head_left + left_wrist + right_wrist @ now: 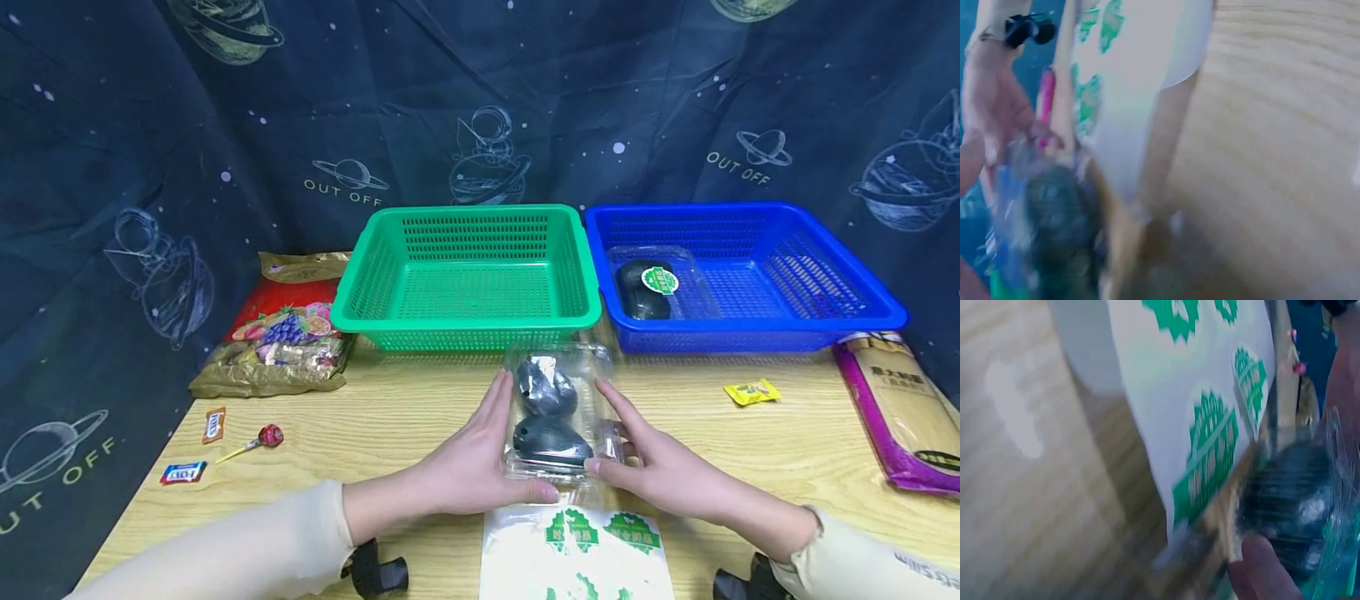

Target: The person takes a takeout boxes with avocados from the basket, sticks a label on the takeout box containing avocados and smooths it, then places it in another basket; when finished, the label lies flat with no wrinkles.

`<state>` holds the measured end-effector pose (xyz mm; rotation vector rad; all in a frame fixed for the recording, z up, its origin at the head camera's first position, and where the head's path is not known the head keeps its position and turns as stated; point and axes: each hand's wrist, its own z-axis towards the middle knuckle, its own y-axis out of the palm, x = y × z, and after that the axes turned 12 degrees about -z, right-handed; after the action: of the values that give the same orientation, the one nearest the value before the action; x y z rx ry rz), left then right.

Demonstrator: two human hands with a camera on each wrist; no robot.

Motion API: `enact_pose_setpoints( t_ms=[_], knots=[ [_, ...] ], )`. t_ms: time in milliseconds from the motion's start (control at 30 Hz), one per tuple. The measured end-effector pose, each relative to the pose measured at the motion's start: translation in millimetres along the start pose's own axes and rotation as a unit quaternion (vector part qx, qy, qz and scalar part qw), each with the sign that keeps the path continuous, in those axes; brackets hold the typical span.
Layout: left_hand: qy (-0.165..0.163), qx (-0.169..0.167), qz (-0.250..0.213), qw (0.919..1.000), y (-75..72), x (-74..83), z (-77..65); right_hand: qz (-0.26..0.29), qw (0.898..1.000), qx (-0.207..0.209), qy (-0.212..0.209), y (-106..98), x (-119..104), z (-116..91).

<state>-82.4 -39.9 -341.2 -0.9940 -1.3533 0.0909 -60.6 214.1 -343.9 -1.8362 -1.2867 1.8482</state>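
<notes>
A clear plastic box (pixel 600 421) with two glossy black rounded pieces (pixel 551 440) inside is between both hands, in front of the green basket. My left hand (pixel 476 467) holds its left side, fingers stretched along the wall and thumb across the near edge. On the opposite side, my right hand (pixel 656 471) grips the wall, its thumb on the near right corner. The box's near end overlaps the top of a white sheet with green stickers (pixel 525 554). Blur dulls the left wrist view; the right wrist view shows a thumb (pixel 1263 565) against the plastic.
Behind stand a green basket (pixel 465 325) and a blue basket (pixel 750 337); the blue one contains a stickered box (pixel 686 287). At left lie a candy bag (pixel 281 333), a lollipop (pixel 270 435) and wrapped candies (pixel 213 425). A yellow candy (pixel 752 392) and purple-edged pack (pixel 900 408) lie right.
</notes>
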Motion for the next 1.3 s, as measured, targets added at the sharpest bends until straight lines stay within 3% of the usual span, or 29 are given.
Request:
enact_pose_setpoints(
  t_ms=[133,233,400,533,667,833,967,1100,1167,1300],
  knots=[
    [-0.033,0.024,-0.063,0.9972,10.2,-3.9,7.1,-0.009,1.0,0.005,-0.011,6,-3,0],
    [-0.047,0.034,-0.084,0.9947,10.2,-7.2,11.2,-0.019,0.999,0.006,-0.03,5,-3,-1],
    [-0.039,0.022,-0.084,0.9954,4.0,-11.5,15.7,-0.052,0.997,0.045,-0.046,-15,2,2],
    [-0.021,-0.001,-0.08,0.9966,-2.9,-15.8,20.7,-0.056,0.995,0.071,-0.041,-35,11,17],
    [-0.008,-0.039,-0.085,0.9955,-11.4,-21.2,27.0,-0.041,0.996,0.052,-0.054,-46,20,38],
    [0.017,-0.09,-0.108,0.99,-23.2,-27.2,37.3,0.004,0.998,-0.003,-0.062,-51,31,59],
    [0.034,-0.138,-0.125,0.982,-32.7,-31.8,46.5,0.058,0.995,-0.056,-0.052,-51,39,67],
    [0.045,-0.175,-0.139,0.9737,-40.7,-35.8,52.5,0.082,0.993,-0.072,-0.051,-48,45,66],
    [0.048,-0.178,-0.142,0.9726,-43.7,-37.3,52.9,0.091,0.992,-0.066,-0.054,-45,46,63],
    [0.036,-0.132,-0.105,0.985,-45.7,-35.6,44.7,0.103,0.993,-0.031,-0.038,-38,43,52]
  ],
)
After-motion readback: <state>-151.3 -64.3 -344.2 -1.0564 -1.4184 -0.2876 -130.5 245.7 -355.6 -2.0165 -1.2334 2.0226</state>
